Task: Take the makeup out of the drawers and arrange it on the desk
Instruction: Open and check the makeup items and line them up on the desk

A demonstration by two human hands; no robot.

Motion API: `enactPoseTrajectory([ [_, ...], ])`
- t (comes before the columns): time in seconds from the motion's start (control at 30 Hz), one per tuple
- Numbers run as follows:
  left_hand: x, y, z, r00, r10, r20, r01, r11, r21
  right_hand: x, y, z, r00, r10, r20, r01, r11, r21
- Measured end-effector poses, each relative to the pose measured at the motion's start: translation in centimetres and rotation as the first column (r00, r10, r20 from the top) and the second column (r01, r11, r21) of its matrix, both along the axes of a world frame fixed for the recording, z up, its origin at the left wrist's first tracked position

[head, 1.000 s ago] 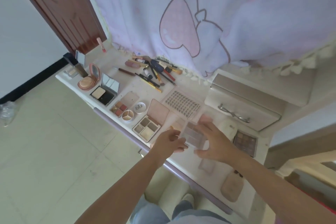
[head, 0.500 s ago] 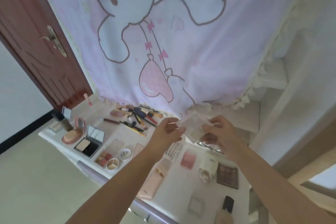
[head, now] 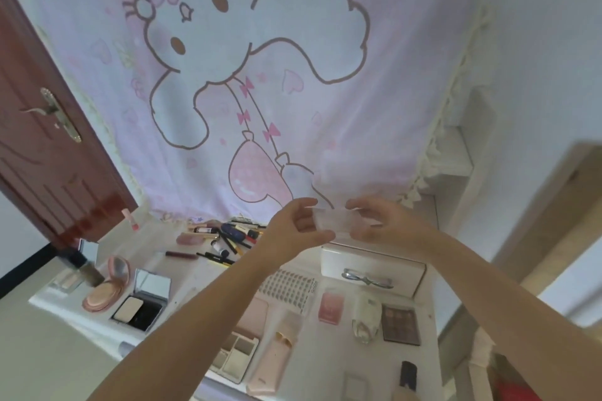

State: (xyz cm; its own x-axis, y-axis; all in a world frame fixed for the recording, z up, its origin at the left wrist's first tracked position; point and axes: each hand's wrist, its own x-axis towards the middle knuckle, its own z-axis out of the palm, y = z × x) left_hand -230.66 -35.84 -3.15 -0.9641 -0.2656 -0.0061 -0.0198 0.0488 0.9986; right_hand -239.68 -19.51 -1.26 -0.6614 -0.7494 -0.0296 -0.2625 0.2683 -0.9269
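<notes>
1. Held up in the air above the counter (head: 208, 273), in front of the pink cartoon curtain (head: 260, 75) — a small clear plastic case (head: 332, 221), flat and see-through, pinched between both hands.
2. Left hand (head: 294, 231) closed on the case's left end, thumb below and fingers curled over the top; right hand (head: 379, 225) closed on its right end in the same pinch.
3. Probably very light and rigid, with thin walls — likely to crack or pop open under a hard squeeze, so best gripped by the short edges, as now, not by the broad faces.
4. Likely slippery: smooth plastic, little for the skin to catch on. Contents too blurred to tell.
5. Below, already laid out on the counter: open compacts (head: 107, 290), a heap of pencils and tubes (head: 228, 238), a lash tray (head: 286, 286), a dark eyeshadow palette (head: 400, 324).
6. Free counter space appears sparse; a bare patch near the closed drawer (head: 371, 268) looks like a fair landing spot.
</notes>
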Motion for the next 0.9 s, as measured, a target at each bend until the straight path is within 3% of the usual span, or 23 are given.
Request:
enactPoseTrajectory([
  [0.3, 0.1, -1.7, -0.1, 0.989, -0.149, 0.010, 0.149, 0.989, -0.012, 1.5, -0.5, 0.4, 0.990, -0.105, -0.097, 0.108, 0.994, 0.029],
  [0.67, 2.1, -3.1, -2.6, 0.958, -0.255, 0.130, 0.257, 0.966, 0.003, 3.5, -1.2, -2.1, 0.991, -0.127, 0.041, 0.126, 0.992, 0.013],
  [0.8, 2.0, -3.0, -4.1, 0.959, -0.225, 0.173, 0.211, 0.973, 0.096, 3.4, -1.2, -3.5, 0.956, -0.239, 0.170, 0.248, 0.968, -0.034],
  [0.9, 2.2, -2.7, -6.4, 0.958, -0.159, 0.240, 0.151, 0.987, 0.052, 3.9, -1.4, -5.9, 0.912, -0.366, 0.183, 0.369, 0.929, 0.022],
])
